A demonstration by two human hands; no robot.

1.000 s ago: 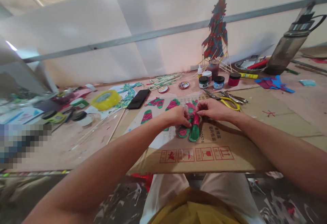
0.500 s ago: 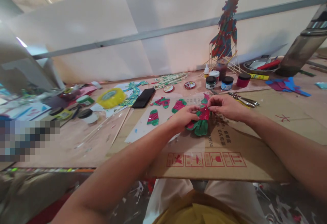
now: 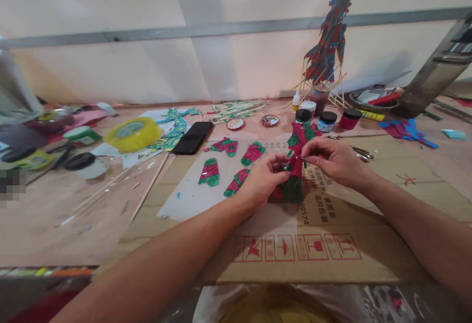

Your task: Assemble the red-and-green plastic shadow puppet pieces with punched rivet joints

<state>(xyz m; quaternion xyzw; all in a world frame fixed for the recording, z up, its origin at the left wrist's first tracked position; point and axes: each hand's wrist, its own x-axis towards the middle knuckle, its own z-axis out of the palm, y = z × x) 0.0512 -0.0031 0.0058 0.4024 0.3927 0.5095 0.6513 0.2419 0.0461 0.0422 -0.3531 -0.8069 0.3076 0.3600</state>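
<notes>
A red and green painted cut-out figure (image 3: 295, 188) is held a little above the cardboard, partly covered by my fingers. My left hand (image 3: 263, 178) grips its left edge between thumb and fingers. From the other side my right hand (image 3: 330, 161) pinches at the figure's middle; a tiny pale spot shows at the fingertips, too small to name. Left of my hands, several loose pieces in the same colours, among them a red and green piece (image 3: 209, 172), lie on a translucent sheet (image 3: 184, 195).
Under my hands lies a cardboard sheet (image 3: 350, 215). Behind are a black phone (image 3: 193, 137), round lids with small bits (image 3: 235, 123), paint jars (image 3: 327, 122) and a finished-looking puppet on sticks (image 3: 332, 43). Yellow tape (image 3: 132, 134) lies left, pliers (image 3: 363, 154) right, a bottle (image 3: 424, 87) far right.
The view has turned and tilted down a little. The cut-out figure now stands more upright, with more of its upper part showing. Both hands keep their hold at its middle.
</notes>
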